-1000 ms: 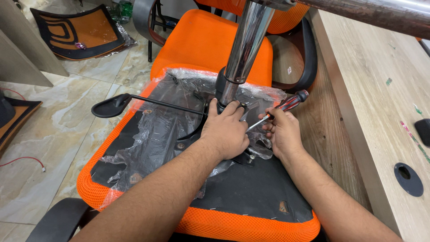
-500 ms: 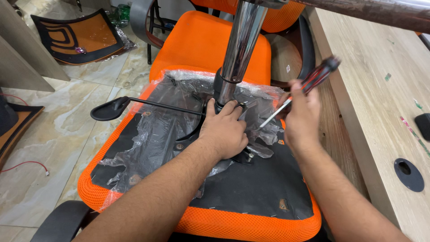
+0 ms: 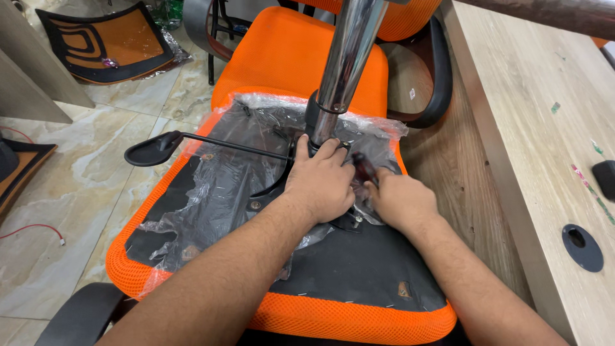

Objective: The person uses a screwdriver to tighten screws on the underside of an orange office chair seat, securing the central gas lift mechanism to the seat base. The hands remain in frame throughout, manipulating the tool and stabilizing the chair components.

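Your left hand [image 3: 320, 186] lies flat on the black metal mechanism plate [image 3: 269, 192] bolted under the upturned orange mesh seat [image 3: 288, 57], fingers pressed together and curled against the foot of the chrome gas cylinder [image 3: 346, 64]. Just right of that cylinder's foot, your right hand [image 3: 400, 202] closes its fingers around a screwdriver [image 3: 365, 168]; only the dark handle end with a red stripe shows, so you cannot tell where the tip sits. Its long axis runs from your fist up and left toward the cylinder's base.

The cylinder is smooth, round and mirror-bright, rising out of the top of the view. Crinkled clear plastic wrap [image 3: 218, 192] covers the black underside of the seat around it, torn and bunched. Left of the cylinder, a thin black lever [image 3: 218, 144] runs out level to a flat paddle past the seat's orange edge.

Right of the cylinder, a pale wood-grain desk [image 3: 532, 115] stands close beside the seat, leaving only a narrow gap for your right elbow. Left of it, glossy marbled floor tiles [image 3: 83, 186] lie open.
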